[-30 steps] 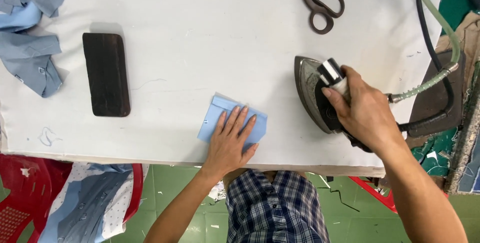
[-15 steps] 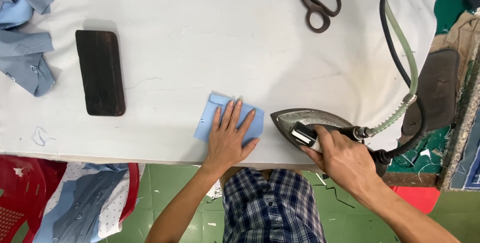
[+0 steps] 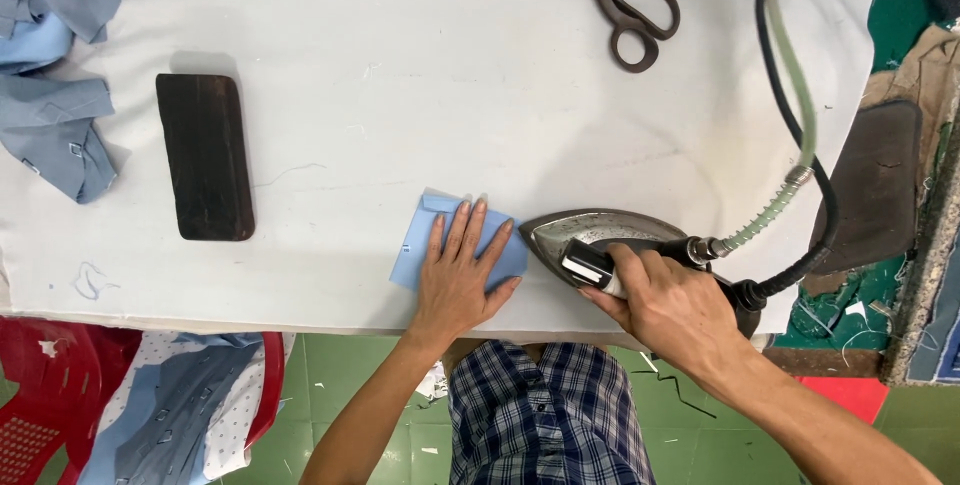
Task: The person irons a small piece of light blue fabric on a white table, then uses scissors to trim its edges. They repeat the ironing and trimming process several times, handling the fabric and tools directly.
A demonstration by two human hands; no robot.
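Left hand [image 3: 458, 280] lies flat with fingers spread on a small folded light-blue fabric piece [image 3: 432, 241] at the near edge of the white table [image 3: 400, 95]; right hand [image 3: 672, 305] is wrapped around the handle of a steam iron [image 3: 590, 235] whose tip is just beside the fabric's right edge. Farther off lie scissors [image 3: 620, 5], a dark wooden block [image 3: 205, 157] to the left, and blue garments [image 3: 50, 75] at the far left. A hose and cable [image 3: 790, 145] trail right.
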